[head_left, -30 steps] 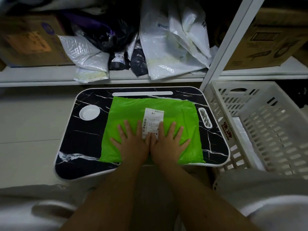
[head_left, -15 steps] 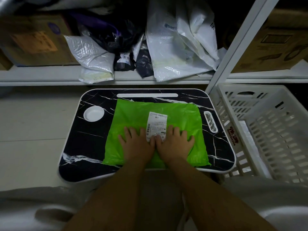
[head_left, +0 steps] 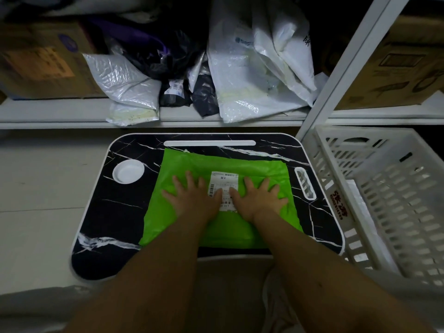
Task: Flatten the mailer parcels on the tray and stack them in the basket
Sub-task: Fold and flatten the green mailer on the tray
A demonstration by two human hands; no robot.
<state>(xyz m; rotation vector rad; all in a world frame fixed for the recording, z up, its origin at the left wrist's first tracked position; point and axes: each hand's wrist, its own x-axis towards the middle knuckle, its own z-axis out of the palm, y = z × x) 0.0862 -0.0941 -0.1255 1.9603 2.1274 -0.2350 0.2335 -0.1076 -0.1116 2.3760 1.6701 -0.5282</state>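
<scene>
A: Mailer parcel, the green one (head_left: 223, 205), lies flat on the tray (head_left: 101, 212) right under both sets of fingers, its long axis running left to right. Beyond the fingertips the shelf (head_left: 72, 114) carries a heap of more bags (head_left: 249, 75).

B: And the basket (head_left: 384, 193)?

A: To the right of the right hand (head_left: 258, 199), just beside the tray's edge. I judge that hand the nearer one for the transfer.

B: How do the fingers lie?

A: Spread wide and straight, palms down, gripping nothing. The left hand (head_left: 193, 199) presses the parcel's left half, the right hand its right half, and the white label (head_left: 222, 186) sits between them, both thumbs touching it.

B: Flattened enough?

A: It looks nearly flat; slight creases show along the far edge, past the fingertips.
</scene>
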